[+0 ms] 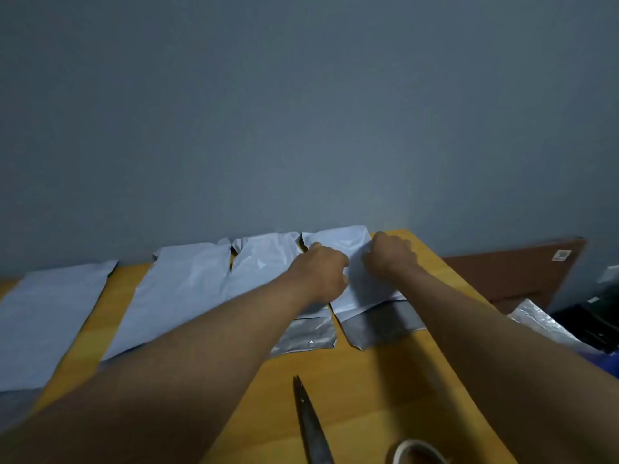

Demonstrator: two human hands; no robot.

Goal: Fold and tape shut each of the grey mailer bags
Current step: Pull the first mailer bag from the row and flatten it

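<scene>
Several grey mailer bags lie side by side along the far edge of a wooden table (pixel 378 380). Both hands work on the rightmost mailer bag (pixel 338 241). My left hand (pixel 321 269) lies on its left part with fingers curled and appears to pinch the plastic. My right hand (pixel 390 254) is on its right part, fingers curled into the bag. The bag's dark grey near end (pixel 378 328) lies flat toward me. Three other bags lie to the left: one (pixel 264 259), another (pixel 177 289), and the leftmost (pixel 43 326).
Scissors (pixel 311 426) lie near the table's front, blades pointing away. A roll of tape (pixel 418 452) sits at the bottom edge, right of the scissors. A brown board (pixel 512 272) leans behind the table's right side, and shiny plastic (pixel 542 324) lies beside it. A grey wall rises behind.
</scene>
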